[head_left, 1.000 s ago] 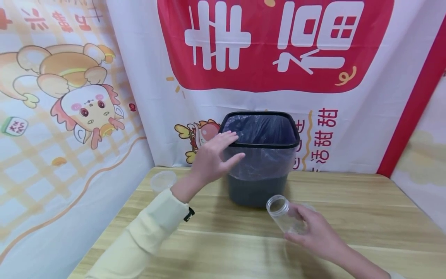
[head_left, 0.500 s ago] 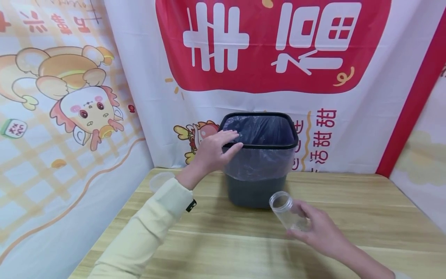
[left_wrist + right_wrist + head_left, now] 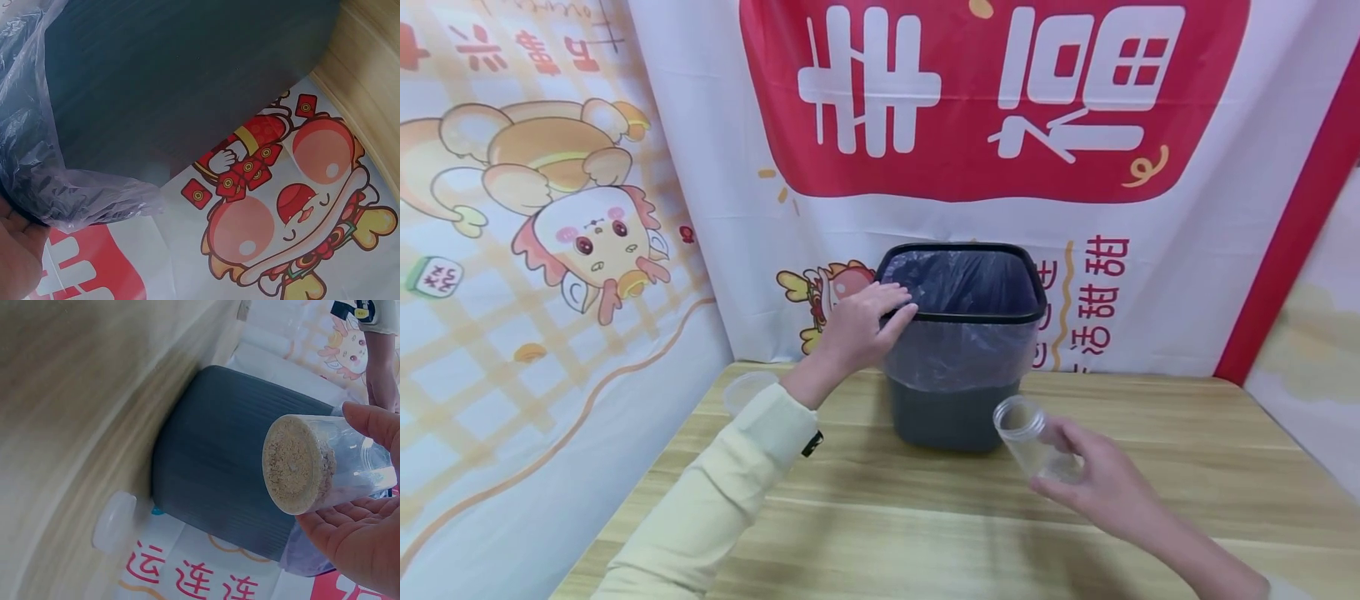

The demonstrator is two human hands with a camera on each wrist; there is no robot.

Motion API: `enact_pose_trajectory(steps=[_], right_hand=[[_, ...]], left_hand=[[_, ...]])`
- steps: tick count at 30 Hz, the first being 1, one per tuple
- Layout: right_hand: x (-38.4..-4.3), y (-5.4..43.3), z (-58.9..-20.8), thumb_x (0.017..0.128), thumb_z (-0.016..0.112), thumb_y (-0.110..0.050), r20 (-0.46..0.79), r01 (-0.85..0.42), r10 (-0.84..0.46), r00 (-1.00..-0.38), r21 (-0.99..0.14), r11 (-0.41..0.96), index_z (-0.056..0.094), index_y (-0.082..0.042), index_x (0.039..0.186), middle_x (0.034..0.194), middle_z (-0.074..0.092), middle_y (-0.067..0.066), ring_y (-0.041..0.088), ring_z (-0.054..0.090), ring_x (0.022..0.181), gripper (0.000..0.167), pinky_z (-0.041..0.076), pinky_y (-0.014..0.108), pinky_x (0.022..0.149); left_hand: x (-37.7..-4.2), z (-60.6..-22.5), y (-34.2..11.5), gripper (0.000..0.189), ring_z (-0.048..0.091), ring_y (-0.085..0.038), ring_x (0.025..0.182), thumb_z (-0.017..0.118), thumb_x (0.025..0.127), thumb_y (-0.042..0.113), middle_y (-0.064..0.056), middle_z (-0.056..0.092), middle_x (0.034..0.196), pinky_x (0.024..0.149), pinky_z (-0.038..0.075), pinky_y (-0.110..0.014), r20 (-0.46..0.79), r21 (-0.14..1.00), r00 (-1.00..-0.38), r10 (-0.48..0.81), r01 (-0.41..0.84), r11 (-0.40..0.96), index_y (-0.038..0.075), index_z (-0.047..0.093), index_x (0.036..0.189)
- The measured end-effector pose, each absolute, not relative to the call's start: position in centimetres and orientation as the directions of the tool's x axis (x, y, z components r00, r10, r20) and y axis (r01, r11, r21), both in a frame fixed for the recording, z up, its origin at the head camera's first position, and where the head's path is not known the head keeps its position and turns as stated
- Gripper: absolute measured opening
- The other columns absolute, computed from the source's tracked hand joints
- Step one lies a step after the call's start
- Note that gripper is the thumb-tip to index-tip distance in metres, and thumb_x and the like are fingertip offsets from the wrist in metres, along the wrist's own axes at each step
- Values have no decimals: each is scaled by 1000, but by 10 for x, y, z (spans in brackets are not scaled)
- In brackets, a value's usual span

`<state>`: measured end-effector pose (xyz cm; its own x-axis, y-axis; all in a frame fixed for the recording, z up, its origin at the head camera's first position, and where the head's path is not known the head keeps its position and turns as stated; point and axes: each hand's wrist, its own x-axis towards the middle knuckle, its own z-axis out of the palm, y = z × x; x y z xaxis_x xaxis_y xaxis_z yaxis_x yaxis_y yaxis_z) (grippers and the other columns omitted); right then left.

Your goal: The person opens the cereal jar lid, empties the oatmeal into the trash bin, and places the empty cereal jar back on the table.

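My left hand (image 3: 853, 329) holds the near-left rim of a dark grey trash bin (image 3: 951, 417), fingers over the edge and thumb outside. A thin see-through bag (image 3: 962, 354) lines the bin and folds down over its outside. In the left wrist view, part of that hand (image 3: 19, 256) shows at the bagged rim. My right hand (image 3: 1105, 483) grips a clear plastic jar (image 3: 1037, 450), lidless and tilted with its mouth up and leftward, in front of the bin. The right wrist view shows beige, grainy matter in the bottom of the jar (image 3: 294, 465).
A clear round container (image 3: 748, 392) stands at the table's back left, partly behind my left sleeve. A whitish, translucent round piece, like a lid (image 3: 115, 522), lies beside the bin. Printed cloth (image 3: 1000, 183) hangs right behind the wooden table (image 3: 910, 533).
My left hand has settled onto the bin's rim, its thumb now closer in. My right hand has moved slightly right and up with the jar.
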<state>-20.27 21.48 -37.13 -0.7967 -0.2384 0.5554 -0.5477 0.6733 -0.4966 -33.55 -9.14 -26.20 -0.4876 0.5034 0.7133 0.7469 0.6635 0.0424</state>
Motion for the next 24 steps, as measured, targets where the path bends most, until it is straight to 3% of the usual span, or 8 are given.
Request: enact_pose_trajectory(steps=[8,15,21,24], right_hand=[[-204,225,-353,63,92,-14,594,-557,-226,-772,-460,691,62,-3,115,99,71,6,20,65,87,61,50,23,74],[-206,235,-330,65,91,-17,586,-525,-203,-784,-453,721,59,-1,122,103,70,15,34,67,93,67,52,49,79],[-210,245,-306,67,90,-16,609,-539,-214,-763,-419,731,57,-1,124,105,69,16,29,64,91,67,46,15,74],[-214,247,-291,69,89,-14,595,-546,-228,-771,-434,716,56,0,125,109,66,18,30,62,91,67,46,12,72]], left_hand=[[-337,-263,-92,33,61,-20,114,57,97,30,-8,68,117,105,38,-30,723,32,-479,499,744,668,7,72,116],[-339,-265,-93,32,62,-19,111,58,97,30,-6,69,114,103,41,-32,740,44,-471,480,746,664,7,73,114],[-337,-264,-91,32,62,-19,112,58,97,31,-6,69,114,104,40,-31,735,56,-485,474,740,670,8,73,114],[-336,-264,-90,33,61,-19,113,58,97,31,-6,69,115,104,39,-31,725,79,-507,467,734,675,8,72,115]])
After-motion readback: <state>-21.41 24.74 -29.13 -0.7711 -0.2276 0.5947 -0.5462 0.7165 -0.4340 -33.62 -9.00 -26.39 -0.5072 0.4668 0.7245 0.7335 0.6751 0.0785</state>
